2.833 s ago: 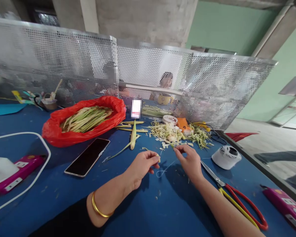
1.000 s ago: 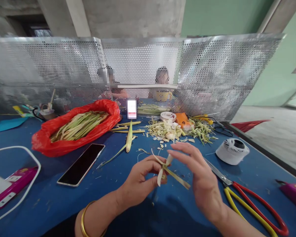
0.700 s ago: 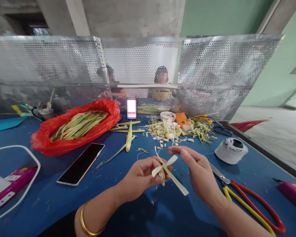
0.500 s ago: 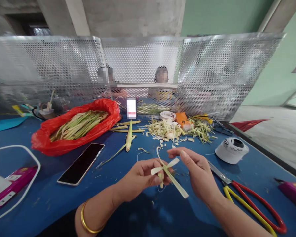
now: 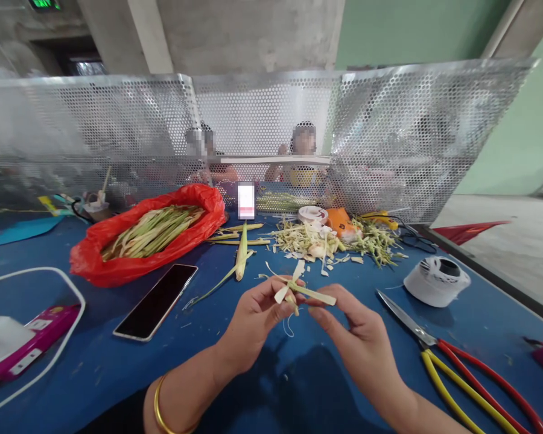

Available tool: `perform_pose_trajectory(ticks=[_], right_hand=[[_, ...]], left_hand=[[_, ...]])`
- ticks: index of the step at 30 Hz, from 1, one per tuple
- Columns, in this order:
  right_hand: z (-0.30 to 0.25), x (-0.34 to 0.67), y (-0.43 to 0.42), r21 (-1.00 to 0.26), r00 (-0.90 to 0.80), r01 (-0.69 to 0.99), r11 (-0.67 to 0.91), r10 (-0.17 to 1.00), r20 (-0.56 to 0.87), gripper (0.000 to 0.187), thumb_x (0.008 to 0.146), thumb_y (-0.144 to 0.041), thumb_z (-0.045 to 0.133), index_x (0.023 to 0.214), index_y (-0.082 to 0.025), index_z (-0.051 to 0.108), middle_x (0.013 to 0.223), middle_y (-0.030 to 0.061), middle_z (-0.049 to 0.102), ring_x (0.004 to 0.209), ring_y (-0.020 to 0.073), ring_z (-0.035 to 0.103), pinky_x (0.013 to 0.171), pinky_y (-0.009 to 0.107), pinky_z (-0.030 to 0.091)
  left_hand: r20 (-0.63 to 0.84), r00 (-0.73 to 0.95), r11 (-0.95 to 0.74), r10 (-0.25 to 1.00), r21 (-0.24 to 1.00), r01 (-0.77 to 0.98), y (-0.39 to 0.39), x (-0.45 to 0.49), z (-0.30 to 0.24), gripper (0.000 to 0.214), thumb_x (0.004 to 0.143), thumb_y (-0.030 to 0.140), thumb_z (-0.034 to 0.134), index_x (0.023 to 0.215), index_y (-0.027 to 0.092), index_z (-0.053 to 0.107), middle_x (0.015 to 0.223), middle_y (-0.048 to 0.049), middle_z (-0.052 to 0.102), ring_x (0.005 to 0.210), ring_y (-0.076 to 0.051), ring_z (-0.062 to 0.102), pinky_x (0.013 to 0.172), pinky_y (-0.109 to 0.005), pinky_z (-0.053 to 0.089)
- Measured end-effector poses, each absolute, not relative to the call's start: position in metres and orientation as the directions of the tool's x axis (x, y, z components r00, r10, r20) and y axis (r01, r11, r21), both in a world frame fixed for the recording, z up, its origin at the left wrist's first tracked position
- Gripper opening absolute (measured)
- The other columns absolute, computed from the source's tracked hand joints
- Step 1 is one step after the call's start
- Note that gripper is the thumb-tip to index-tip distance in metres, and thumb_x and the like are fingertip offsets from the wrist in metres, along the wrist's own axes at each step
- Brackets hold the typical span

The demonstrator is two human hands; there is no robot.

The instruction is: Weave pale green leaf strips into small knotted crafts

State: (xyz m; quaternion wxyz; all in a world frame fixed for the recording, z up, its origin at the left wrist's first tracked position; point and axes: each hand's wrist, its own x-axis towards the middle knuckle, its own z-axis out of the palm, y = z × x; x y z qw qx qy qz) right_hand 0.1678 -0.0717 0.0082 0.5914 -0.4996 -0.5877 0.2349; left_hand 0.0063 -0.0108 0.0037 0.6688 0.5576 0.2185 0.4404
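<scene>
My left hand (image 5: pixel 257 313) is closed on a small cross of pale green leaf strips (image 5: pixel 294 286), pinched between thumb and fingers. Its ends fan out from a knot in the middle, and a stubby piece pokes out below. A thin pale thread (image 5: pixel 289 328) hangs under it. My right hand (image 5: pixel 359 322) is beside it; the longest strip lies across its index finger, and the thumb is apart below. Right of that hand lie large scissors (image 5: pixel 419 331) with red and yellow handles. In front is a pale green stalk (image 5: pixel 242 256).
A red plastic bag (image 5: pixel 90 271) of long leaves and a phone (image 5: pixel 156 301) lie left. Leaf scraps (image 5: pixel 298 238), a tape roll (image 5: pixel 313 215) and a white spool (image 5: pixel 437 280) sit right. A perforated metal screen (image 5: pixel 262 108) crosses the back, with people behind it.
The leaf cross has turned, so its long strip now points right instead of down to the right. My right hand has come closer to it, its fingers now at the strip. The view has shifted slightly.
</scene>
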Motion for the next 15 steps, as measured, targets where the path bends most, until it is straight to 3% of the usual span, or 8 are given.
perform_pose_trajectory(ticks=[4, 8, 15], right_hand=[[0.003, 0.156, -0.072, -0.971, 0.185, 0.034, 0.235, 0.954, 0.238, 0.015, 0.074, -0.029, 0.074, 0.086, -0.021, 0.073, 0.081, 0.0031, 0.071, 0.078, 0.0202, 0.064, 0.075, 0.033, 0.052], [0.003, 0.148, -0.071, -0.955, 0.197, -0.254, 0.154, 0.975, 0.105, 0.014, 0.067, -0.026, 0.080, 0.077, -0.021, 0.072, 0.079, 0.0020, 0.072, 0.078, 0.0191, 0.066, 0.073, 0.031, 0.053], [0.004, 0.146, -0.074, -0.938, 0.213, -0.341, 0.064, 0.977, -0.011, 0.013, 0.065, -0.025, 0.082, 0.073, -0.019, 0.074, 0.070, 0.0002, 0.071, 0.067, 0.0145, 0.062, 0.067, 0.027, 0.051]], left_hand=[[0.199, 0.484, -0.061, 0.852, 0.956, -0.286, -0.014, 0.009, 0.007, 0.016, 0.078, 0.033, 0.072, 0.076, 0.017, 0.067, 0.105, -0.0082, 0.064, 0.119, -0.025, 0.049, 0.099, -0.036, 0.039], [0.182, 0.469, -0.073, 0.864, 0.968, -0.242, -0.019, 0.012, 0.008, 0.020, 0.075, 0.036, 0.074, 0.072, 0.017, 0.067, 0.104, -0.0089, 0.065, 0.117, -0.026, 0.050, 0.097, -0.036, 0.041], [0.198, 0.433, -0.114, 0.879, 0.970, -0.213, -0.022, 0.014, 0.011, 0.023, 0.075, 0.039, 0.074, 0.070, 0.017, 0.067, 0.099, -0.0084, 0.064, 0.111, -0.025, 0.053, 0.095, -0.034, 0.043]])
